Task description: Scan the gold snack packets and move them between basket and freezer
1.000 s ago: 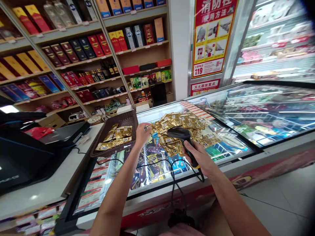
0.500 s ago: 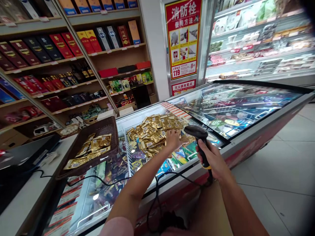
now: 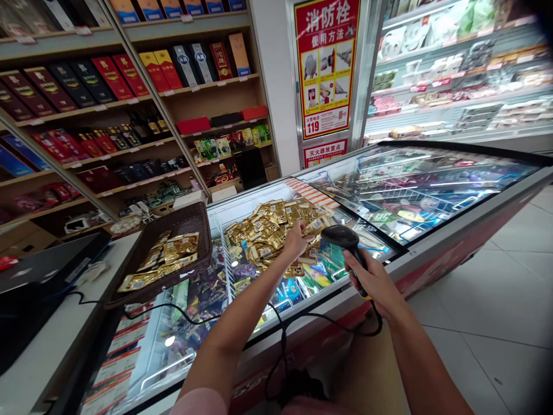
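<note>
A pile of gold foil packets (image 3: 270,230) lies on the glass lid of a chest freezer (image 3: 415,259). My left hand (image 3: 296,241) rests on the right part of that pile, fingers closed on a gold packet. My right hand (image 3: 371,279) grips the handle of a black barcode scanner (image 3: 343,239), whose head points at the packets by my left hand. Its black cable (image 3: 311,323) hangs down in front of the freezer. A brown woven tray (image 3: 173,222) with more gold packets stands tilted at the left, half on the white counter.
A white counter (image 3: 38,351) with a dark till device (image 3: 47,268) runs along the left. Shelves of boxed goods (image 3: 129,75) fill the back wall. A red notice (image 3: 326,63) hangs beside an open chiller (image 3: 453,75). Tiled floor (image 3: 484,311) lies to the right.
My left hand went from beside the tray to the right part of the packet pile and closed on a packet. The scanner shifted a little closer to it. The view swung right.
</note>
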A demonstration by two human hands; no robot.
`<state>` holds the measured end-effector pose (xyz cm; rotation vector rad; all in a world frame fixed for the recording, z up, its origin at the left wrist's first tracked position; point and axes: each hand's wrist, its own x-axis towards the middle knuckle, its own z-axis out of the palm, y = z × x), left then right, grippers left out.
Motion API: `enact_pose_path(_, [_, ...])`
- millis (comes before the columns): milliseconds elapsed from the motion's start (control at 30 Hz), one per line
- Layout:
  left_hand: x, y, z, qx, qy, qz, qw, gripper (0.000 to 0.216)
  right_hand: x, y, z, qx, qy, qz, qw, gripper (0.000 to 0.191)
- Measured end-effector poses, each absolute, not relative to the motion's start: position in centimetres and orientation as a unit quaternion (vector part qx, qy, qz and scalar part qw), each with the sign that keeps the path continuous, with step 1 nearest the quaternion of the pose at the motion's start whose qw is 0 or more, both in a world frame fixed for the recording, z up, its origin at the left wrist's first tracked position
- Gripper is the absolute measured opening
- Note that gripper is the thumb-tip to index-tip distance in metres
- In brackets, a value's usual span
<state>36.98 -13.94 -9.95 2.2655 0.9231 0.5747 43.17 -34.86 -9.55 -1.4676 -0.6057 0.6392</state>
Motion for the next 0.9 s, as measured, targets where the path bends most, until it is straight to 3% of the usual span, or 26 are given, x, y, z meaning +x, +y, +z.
enact_pose_path(200, [31.4,-11.0,-7.8,0.811,0.372,0.297,0.340,0.032,41.1,-33.5,-8.0,-0.616,-0.303,0.310,0.658,0.045])
enact_pose_path(900, [12.9,-5.9,-5.9,0.714,0.488,0.414,0.284,0.026,30.2,-23.1,-4.3,-0.446,-0.438,0.463,0.628,0.042])
